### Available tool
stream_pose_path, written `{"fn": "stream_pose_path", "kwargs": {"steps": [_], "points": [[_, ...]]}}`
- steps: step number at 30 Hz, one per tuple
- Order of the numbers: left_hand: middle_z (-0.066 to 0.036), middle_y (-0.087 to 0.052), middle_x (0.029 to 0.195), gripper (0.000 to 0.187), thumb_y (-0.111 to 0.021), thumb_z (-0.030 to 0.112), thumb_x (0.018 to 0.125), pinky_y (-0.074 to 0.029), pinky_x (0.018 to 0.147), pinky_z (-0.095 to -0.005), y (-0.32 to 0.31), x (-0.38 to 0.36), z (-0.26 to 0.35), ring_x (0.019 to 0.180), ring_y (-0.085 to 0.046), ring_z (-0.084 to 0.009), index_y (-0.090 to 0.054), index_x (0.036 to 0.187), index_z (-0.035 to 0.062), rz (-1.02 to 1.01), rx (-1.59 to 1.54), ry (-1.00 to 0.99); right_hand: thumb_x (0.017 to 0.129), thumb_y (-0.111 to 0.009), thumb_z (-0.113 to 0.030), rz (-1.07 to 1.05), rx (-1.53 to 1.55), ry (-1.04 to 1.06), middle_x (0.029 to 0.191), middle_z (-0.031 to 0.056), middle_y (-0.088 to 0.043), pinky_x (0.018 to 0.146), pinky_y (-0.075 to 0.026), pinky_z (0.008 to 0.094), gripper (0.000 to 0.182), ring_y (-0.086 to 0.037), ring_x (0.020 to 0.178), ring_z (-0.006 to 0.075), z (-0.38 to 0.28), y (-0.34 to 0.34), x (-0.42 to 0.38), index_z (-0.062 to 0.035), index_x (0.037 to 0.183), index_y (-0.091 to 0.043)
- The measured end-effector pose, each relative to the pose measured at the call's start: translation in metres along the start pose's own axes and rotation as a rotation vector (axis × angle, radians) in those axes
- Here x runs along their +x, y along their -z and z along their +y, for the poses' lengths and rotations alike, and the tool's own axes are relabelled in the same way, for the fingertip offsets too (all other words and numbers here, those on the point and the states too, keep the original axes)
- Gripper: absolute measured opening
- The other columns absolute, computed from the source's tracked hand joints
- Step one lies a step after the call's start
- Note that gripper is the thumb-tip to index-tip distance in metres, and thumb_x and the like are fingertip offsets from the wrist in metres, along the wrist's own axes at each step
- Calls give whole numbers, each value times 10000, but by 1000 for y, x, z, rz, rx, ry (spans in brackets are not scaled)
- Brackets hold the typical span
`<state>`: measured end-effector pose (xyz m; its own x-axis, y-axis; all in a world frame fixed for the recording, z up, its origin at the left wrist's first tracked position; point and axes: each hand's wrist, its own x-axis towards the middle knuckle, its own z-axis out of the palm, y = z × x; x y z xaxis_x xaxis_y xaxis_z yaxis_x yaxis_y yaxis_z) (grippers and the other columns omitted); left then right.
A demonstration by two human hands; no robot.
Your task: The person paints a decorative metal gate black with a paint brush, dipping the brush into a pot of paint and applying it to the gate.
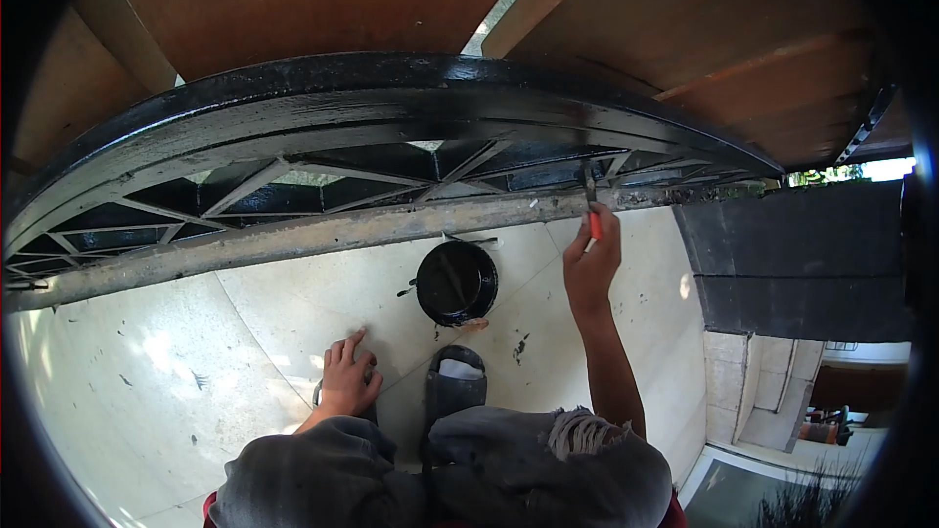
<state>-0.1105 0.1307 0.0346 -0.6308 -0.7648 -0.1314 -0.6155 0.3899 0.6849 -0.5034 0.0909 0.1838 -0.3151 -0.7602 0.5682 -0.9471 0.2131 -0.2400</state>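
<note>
My right hand (593, 256) is closed round the red handle of a paintbrush (594, 223), whose tip points up at the dark metal lattice (430, 181) of a gate or fence. Near my left knee, my left hand (350, 377) hangs over the pale floor with its fingers apart, holding nothing. Between the two hands a round black pot (457, 283) with dark, glossy liquid inside stands on the floor. Wet-looking black paint shines on the curved top rail (342, 68).
A concrete ledge (323, 236) runs under the lattice. Brown panels (323, 0) rise behind the rail. My sandalled foot (456, 381) is just below the pot. Dark spots mark the tiled floor (274, 313). A black sheet (797, 259) hangs at the right, above steps (773, 386).
</note>
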Motion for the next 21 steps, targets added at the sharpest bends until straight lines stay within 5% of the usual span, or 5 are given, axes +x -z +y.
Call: {"fn": "stream_pose_path", "kwargs": {"steps": [5,9,13,17,21], "points": [[-125,-506,1428,217,-721,191,731,-400,1009,-448,-3,0,-1,1225,-481,-342,-671,926,110,-7,20,5,976,-589,-19,-211,250,52,1052,195,-644,821,-534,404,222,-672,957,383,-13,-31,-11,2,1193,-550],[-120,-514,1418,227,-723,187,730,-404,1008,-447,-2,0,2,1222,-488,-333,-671,936,107,4,30,15,970,-603,-35,-89,266,-140,1037,204,-638,738,-548,461,249,-664,928,394,-9,-27,14,-22,1208,-531],[-119,-519,1410,223,-721,172,730,-406,1016,-449,1,1,9,1224,-491,-337,-672,936,101,-15,51,18,957,-605,-26,62,72,8,1008,175,-615,722,-555,442,261,-656,898,367,-7,-15,16,-11,1207,-533],[-160,-515,1392,216,-724,109,718,-410,1056,-474,1,4,17,1243,-483,-365,-673,924,72,18,55,50,881,-600,44,-259,265,187,944,169,-576,740,-549,447,341,-638,866,372,-17,-31,-2,4,1212,-525],[-163,-508,1381,191,-720,99,717,-421,1022,-482,-3,6,15,1204,-499,-375,-672,900,77,5,39,28,867,-606,35,-59,262,-16,1003,181,-586,739,-549,431,351,-638,881,387,3,-20,2,-2,1208,-533]]}}
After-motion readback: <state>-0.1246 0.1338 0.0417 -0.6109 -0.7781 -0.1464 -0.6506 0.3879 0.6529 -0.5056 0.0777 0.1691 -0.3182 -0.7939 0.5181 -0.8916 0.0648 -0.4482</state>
